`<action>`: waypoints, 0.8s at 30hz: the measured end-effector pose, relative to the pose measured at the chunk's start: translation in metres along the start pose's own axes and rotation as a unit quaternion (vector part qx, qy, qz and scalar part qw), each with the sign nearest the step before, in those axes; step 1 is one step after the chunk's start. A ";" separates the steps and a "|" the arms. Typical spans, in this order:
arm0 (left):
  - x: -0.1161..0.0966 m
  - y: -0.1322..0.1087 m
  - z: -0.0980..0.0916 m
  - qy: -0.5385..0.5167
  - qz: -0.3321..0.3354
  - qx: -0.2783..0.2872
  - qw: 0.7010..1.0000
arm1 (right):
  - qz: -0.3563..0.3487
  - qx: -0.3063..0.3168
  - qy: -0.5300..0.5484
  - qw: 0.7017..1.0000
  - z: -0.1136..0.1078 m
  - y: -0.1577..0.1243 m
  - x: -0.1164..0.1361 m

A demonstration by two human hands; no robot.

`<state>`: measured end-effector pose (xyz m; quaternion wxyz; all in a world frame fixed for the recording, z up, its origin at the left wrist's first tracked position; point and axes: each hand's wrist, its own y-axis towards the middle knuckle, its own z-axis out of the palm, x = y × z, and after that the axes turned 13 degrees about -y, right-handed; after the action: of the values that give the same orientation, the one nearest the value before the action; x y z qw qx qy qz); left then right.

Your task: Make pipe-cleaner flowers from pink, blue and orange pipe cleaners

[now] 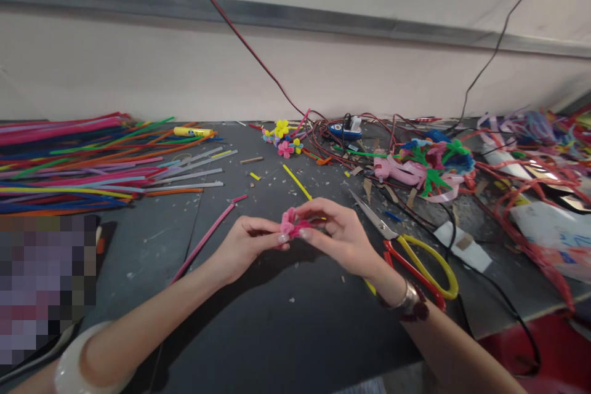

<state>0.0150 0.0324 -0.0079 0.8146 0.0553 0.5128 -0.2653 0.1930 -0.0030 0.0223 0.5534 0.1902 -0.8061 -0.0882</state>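
Between my two hands, above the dark table, is a small pink pipe-cleaner flower (289, 224) with looped petals. My left hand (252, 244) pinches it from the left, thumb and fingertips together. From the other side my right hand (336, 234) grips it, thumb in front and fingers curled behind. A yellow pipe cleaner (297, 181) lies on the table just beyond my hands, partly hidden by the right one. To the left of my left hand lies a long pink pipe cleaner (210, 235). Scissors (406, 252) with red and yellow handles rest beside my right wrist.
Bundles of coloured pipe cleaners (83, 166) and a yellow glue tube (192, 132) lie at the left. Finished small flowers (284, 138) sit at the back near tangled cables (323, 132) and a glue gun (346, 129). Ribbons and a plastic bag (554, 234) crowd the right.
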 end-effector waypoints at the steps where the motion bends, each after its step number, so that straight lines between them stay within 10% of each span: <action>1: 0.000 0.000 0.000 -0.006 -0.004 0.000 1.000 | 0.034 0.018 0.049 0.998 -0.002 0.001 0.000; 13: -0.003 -0.002 0.001 0.103 0.015 0.041 0.994 | 0.149 -0.035 0.128 0.980 0.003 0.003 -0.005; 24: -0.003 -0.001 0.000 0.087 0.020 0.031 0.996 | 0.058 -0.080 0.007 0.995 0.002 0.001 0.004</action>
<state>0.0136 0.0328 -0.0052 0.7699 0.1137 0.5720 -0.2590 0.1898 -0.0040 0.0256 0.5763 0.0987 -0.8024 -0.1192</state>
